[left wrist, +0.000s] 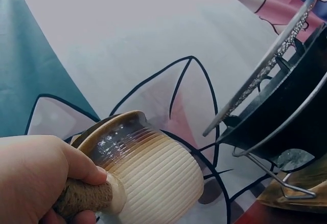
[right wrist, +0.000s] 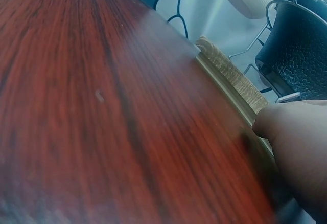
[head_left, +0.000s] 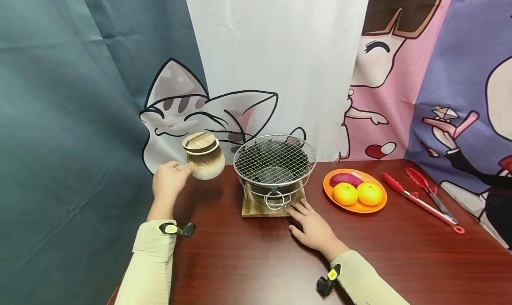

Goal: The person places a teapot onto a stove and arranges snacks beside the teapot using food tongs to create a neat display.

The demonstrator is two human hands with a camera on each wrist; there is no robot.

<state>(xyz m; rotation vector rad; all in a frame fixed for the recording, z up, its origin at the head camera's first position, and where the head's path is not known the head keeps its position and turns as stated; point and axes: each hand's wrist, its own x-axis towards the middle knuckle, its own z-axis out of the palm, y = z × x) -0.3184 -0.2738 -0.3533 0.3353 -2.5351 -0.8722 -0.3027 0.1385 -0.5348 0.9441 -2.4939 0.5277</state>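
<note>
My left hand (head_left: 170, 187) grips the twine-wrapped handle (left wrist: 84, 198) of a small ribbed ceramic pot (head_left: 208, 165), cream below and brown near the rim. The pot is held up above the table, left of a tabletop grill, with a wooden lid (head_left: 199, 140) on top. The black grill (left wrist: 286, 116) carries a round wire mesh (head_left: 276, 158) and stands on a square wooden board (head_left: 256, 211). Fairly straight fingers of my right hand (head_left: 314, 231) rest at the board's front right corner. Most of those fingers are outside the right wrist view.
An orange plate (head_left: 328, 194) right of the grill bears two oranges (head_left: 345, 194) and a purple sweet potato (head_left: 346, 179). Red-tipped tongs (head_left: 428, 202) lie farther right on the reddish wooden table (head_left: 248, 260). Printed curtains (head_left: 280, 51) hang behind the table and along its left.
</note>
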